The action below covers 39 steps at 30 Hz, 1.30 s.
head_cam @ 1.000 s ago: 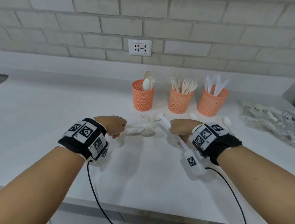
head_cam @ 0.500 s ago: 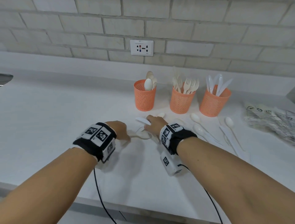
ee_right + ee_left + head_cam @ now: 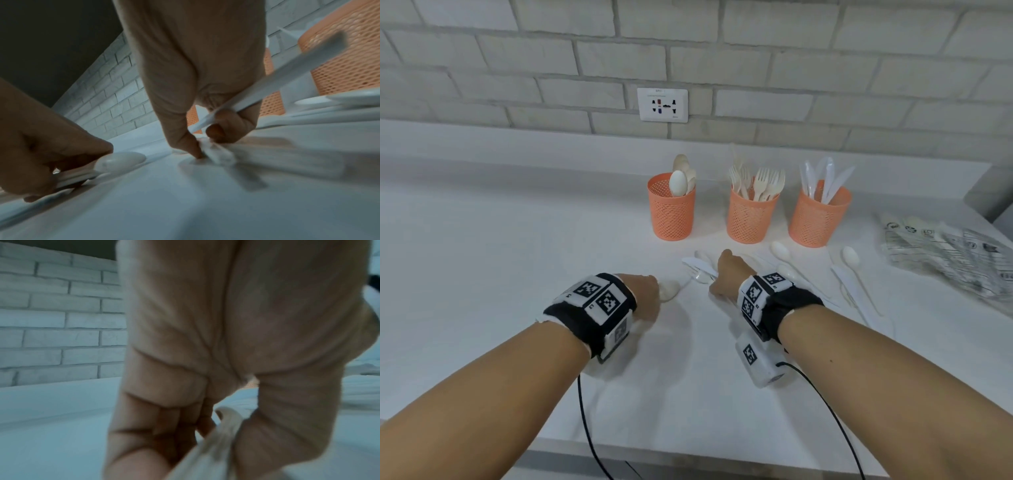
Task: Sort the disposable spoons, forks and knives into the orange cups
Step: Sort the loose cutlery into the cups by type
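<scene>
Three orange mesh cups stand in a row: the spoon cup [image 3: 671, 209], the fork cup [image 3: 751, 216] and the knife cup [image 3: 818, 219]. My left hand [image 3: 652, 294] lies low on the counter and grips a white spoon [image 3: 669, 290] by its handle; the right wrist view shows the spoon's bowl [image 3: 121, 160] sticking out past the fingers. My right hand [image 3: 717, 274] holds a white knife [image 3: 698, 265] across its curled fingers [image 3: 228, 125], while one fingertip presses on a fork [image 3: 216, 153] lying on the counter.
Loose white spoons [image 3: 780, 250] [image 3: 851, 257] and a knife [image 3: 849, 284] lie in front of the right-hand cups. A heap of clear plastic wrappers [image 3: 945, 253] sits at the far right. A wall socket [image 3: 662, 104] is behind the cups.
My right hand has carried the knife left to the small pile beside my left hand and lowered onto it. My left hand has stayed low, with the spoon's bowl now showing.
</scene>
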Each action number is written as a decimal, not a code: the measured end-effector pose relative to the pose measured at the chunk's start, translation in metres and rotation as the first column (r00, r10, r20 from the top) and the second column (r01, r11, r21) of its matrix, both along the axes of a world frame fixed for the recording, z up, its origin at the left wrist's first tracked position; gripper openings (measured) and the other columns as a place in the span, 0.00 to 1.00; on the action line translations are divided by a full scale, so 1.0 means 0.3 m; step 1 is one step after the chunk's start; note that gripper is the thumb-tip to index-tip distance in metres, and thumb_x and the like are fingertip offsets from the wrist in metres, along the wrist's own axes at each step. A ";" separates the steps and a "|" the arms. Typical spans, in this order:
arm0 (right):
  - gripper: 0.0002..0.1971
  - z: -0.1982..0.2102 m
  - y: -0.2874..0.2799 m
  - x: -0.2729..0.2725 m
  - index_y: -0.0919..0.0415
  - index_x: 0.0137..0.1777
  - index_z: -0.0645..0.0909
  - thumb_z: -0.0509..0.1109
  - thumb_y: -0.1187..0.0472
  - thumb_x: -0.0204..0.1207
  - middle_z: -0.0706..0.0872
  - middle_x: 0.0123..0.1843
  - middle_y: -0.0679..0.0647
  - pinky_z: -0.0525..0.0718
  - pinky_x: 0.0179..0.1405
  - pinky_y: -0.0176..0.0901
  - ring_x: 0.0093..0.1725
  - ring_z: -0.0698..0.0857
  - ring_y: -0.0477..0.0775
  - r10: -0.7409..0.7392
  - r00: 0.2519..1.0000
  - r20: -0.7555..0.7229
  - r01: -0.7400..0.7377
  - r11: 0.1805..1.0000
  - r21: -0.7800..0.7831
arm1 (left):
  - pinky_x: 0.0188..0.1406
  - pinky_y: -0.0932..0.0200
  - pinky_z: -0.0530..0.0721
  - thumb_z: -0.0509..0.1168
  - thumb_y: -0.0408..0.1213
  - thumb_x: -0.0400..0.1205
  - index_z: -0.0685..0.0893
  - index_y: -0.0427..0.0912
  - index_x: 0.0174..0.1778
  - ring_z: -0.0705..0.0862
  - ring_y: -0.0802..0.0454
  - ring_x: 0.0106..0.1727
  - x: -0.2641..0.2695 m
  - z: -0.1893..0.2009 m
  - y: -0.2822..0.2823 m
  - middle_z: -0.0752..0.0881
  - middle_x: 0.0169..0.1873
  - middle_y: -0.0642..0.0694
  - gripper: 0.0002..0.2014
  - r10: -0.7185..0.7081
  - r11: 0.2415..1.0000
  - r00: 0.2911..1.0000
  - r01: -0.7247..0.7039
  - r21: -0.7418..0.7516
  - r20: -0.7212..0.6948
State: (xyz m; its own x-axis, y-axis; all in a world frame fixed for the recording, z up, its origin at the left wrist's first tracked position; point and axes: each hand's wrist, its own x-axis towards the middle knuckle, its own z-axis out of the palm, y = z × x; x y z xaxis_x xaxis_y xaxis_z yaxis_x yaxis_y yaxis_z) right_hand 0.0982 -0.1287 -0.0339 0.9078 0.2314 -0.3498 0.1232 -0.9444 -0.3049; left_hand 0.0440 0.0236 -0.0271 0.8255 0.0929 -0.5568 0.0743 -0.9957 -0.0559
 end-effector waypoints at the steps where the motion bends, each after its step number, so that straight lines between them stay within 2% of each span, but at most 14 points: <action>1: 0.12 0.002 -0.015 -0.007 0.66 0.54 0.70 0.66 0.67 0.74 0.76 0.39 0.54 0.73 0.34 0.41 0.45 0.79 0.57 0.011 1.000 -0.009 -0.011 1.000 -0.009 | 0.49 0.52 0.84 0.61 0.36 0.75 0.75 0.37 0.53 0.86 0.44 0.47 -0.001 0.003 0.002 0.86 0.45 0.44 0.12 0.005 1.000 1.000 -0.005 -0.004 0.005; 4: 0.05 -0.006 -0.051 -0.027 0.64 0.48 0.77 0.61 0.63 0.76 0.75 0.34 0.51 0.77 0.45 0.44 0.45 0.83 0.58 0.027 1.000 -0.011 -0.027 1.000 0.008 | 0.30 0.63 0.78 0.59 0.29 0.71 0.75 0.37 0.38 0.79 0.50 0.28 -0.007 0.017 -0.009 0.80 0.28 0.46 0.03 -0.010 1.000 1.000 0.010 -0.029 -0.014; 7: 0.13 0.004 -0.076 -0.041 0.65 0.53 0.79 0.55 0.59 0.81 0.81 0.45 0.57 0.75 0.60 0.50 0.55 0.81 0.62 0.026 0.999 -0.044 -0.026 1.000 0.014 | 0.30 0.62 0.69 0.57 0.29 0.72 0.72 0.38 0.29 0.72 0.49 0.24 -0.012 0.027 -0.029 0.76 0.24 0.43 0.06 0.166 0.954 0.986 -0.162 -0.254 -0.004; 10: 0.12 0.039 -0.084 -0.051 0.68 0.61 0.70 0.51 0.62 0.84 0.77 0.45 0.61 0.79 0.41 0.47 0.41 0.80 0.59 -0.029 0.993 -0.117 0.056 0.971 0.234 | 0.27 0.60 0.66 0.54 0.37 0.85 0.71 0.37 0.38 0.67 0.51 0.25 0.003 0.027 -0.061 0.71 0.28 0.43 0.11 0.449 0.622 0.889 -0.387 -0.681 -0.095; 14: 0.10 0.091 -0.061 -0.084 0.64 0.60 0.66 0.51 0.64 0.82 0.76 0.37 0.57 0.76 0.29 0.44 0.31 0.76 0.54 -0.111 0.991 -0.072 0.132 0.811 0.570 | 0.30 0.59 0.67 0.58 0.61 0.80 0.76 0.35 0.49 0.67 0.51 0.27 0.041 0.031 -0.155 0.70 0.30 0.44 0.27 0.557 0.251 0.807 -0.388 -0.887 -0.196; 18: 0.12 0.117 -0.041 -0.113 0.63 0.61 0.70 0.53 0.67 0.80 0.80 0.42 0.57 0.77 0.31 0.39 0.36 0.79 0.51 -0.037 0.999 0.023 0.014 0.773 0.634 | 0.36 0.56 0.74 0.57 0.62 0.80 0.82 0.33 0.53 0.76 0.48 0.32 0.063 0.034 -0.240 0.78 0.34 0.38 0.31 0.544 0.007 0.806 -0.285 -0.959 -0.235; 22: 0.20 0.125 -0.085 -0.141 0.71 0.70 0.68 0.56 0.70 0.78 0.77 0.62 0.66 0.80 0.58 0.51 0.61 0.80 0.64 0.013 0.997 0.070 -0.049 0.844 0.534 | 0.49 0.54 0.81 0.56 0.49 0.85 0.81 0.36 0.47 0.84 0.46 0.48 0.080 0.032 -0.304 0.85 0.50 0.33 0.19 0.625 -0.120 0.734 -0.246 -0.962 -0.266; 26: 0.04 0.154 -0.165 -0.146 0.66 0.49 0.74 0.63 0.69 0.76 0.74 0.45 0.59 0.74 0.47 0.46 0.46 0.77 0.55 0.140 0.989 0.040 -0.139 0.831 0.539 | 0.35 0.60 0.81 0.56 0.43 0.85 0.77 0.38 0.35 0.85 0.51 0.35 0.100 0.031 -0.349 0.82 0.34 0.40 0.16 0.694 -0.189 0.656 -0.232 -0.954 -0.297; 28: 0.09 0.189 -0.235 -0.136 0.70 0.54 0.79 0.67 0.67 0.76 0.79 0.45 0.58 0.76 0.48 0.42 0.46 0.77 0.49 0.168 0.986 -0.003 -0.132 0.788 0.601 | 0.26 0.62 0.81 0.57 0.41 0.85 0.77 0.37 0.36 0.84 0.54 0.24 0.110 0.029 -0.354 0.83 0.24 0.42 0.15 0.683 -0.262 0.633 -0.253 -0.931 -0.364; 30: 0.17 0.220 -0.330 -0.108 0.63 0.67 0.78 0.68 0.64 0.78 0.81 0.55 0.54 0.81 0.53 0.39 0.53 0.79 0.49 0.066 0.998 -0.019 -0.039 0.772 0.634 | 0.21 0.63 0.78 0.57 0.39 0.85 0.73 0.38 0.34 0.78 0.55 0.17 0.120 0.028 -0.347 0.79 0.15 0.48 0.14 0.669 -0.370 0.594 -0.256 -0.893 -0.447; 32: 0.23 0.221 -0.432 -0.064 0.61 0.71 0.74 0.69 0.59 0.77 0.80 0.60 0.53 0.83 0.58 0.45 0.58 0.79 0.52 -0.059 0.998 0.003 0.048 0.842 0.537 | 0.16 0.68 0.74 0.57 0.37 0.85 0.69 0.41 0.32 0.71 0.58 0.12 0.121 0.035 -0.338 0.73 0.11 0.52 0.15 0.649 -0.422 0.596 -0.236 -0.875 -0.473; 34: 0.34 0.182 -0.503 -0.028 0.63 0.76 0.67 0.72 0.50 0.74 0.75 0.71 0.58 0.78 0.66 0.49 0.65 0.77 0.55 -0.122 0.992 -0.011 0.122 0.974 0.191 | 0.15 0.70 0.72 0.58 0.37 0.85 0.68 0.42 0.32 0.69 0.59 0.11 0.114 0.047 -0.337 0.71 0.11 0.53 0.15 0.635 -0.416 0.628 -0.212 -0.884 -0.450; 36: 0.42 0.117 -0.523 -0.019 0.63 0.76 0.64 0.75 0.42 0.67 0.70 0.74 0.59 0.75 0.69 0.52 0.70 0.74 0.59 -0.095 0.995 -0.036 0.090 0.987 -0.136 | 0.16 0.69 0.72 0.59 0.37 0.85 0.69 0.42 0.33 0.68 0.59 0.12 0.107 0.055 -0.342 0.70 0.12 0.53 0.13 0.632 -0.392 0.652 -0.198 -0.898 -0.419; 39: 0.40 0.028 -0.492 -0.017 0.62 0.68 0.68 0.76 0.40 0.62 0.71 0.65 0.58 0.78 0.60 0.53 0.65 0.74 0.60 -0.077 0.996 0.048 0.087 0.961 -0.262 | 0.16 0.67 0.73 0.60 0.36 0.85 0.70 0.43 0.36 0.69 0.58 0.13 0.100 0.060 -0.352 0.70 0.14 0.52 0.11 0.631 -0.364 0.667 -0.196 -0.910 -0.396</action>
State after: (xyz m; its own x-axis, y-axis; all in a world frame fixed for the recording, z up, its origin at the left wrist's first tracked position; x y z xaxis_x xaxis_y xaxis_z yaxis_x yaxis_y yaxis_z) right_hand 0.0930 -0.2763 -0.0256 0.9333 0.0601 -0.3540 0.0489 -0.9980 -0.0405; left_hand 0.0742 -0.0820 -0.0089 0.9326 0.1055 -0.3452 0.2851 0.3713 0.8836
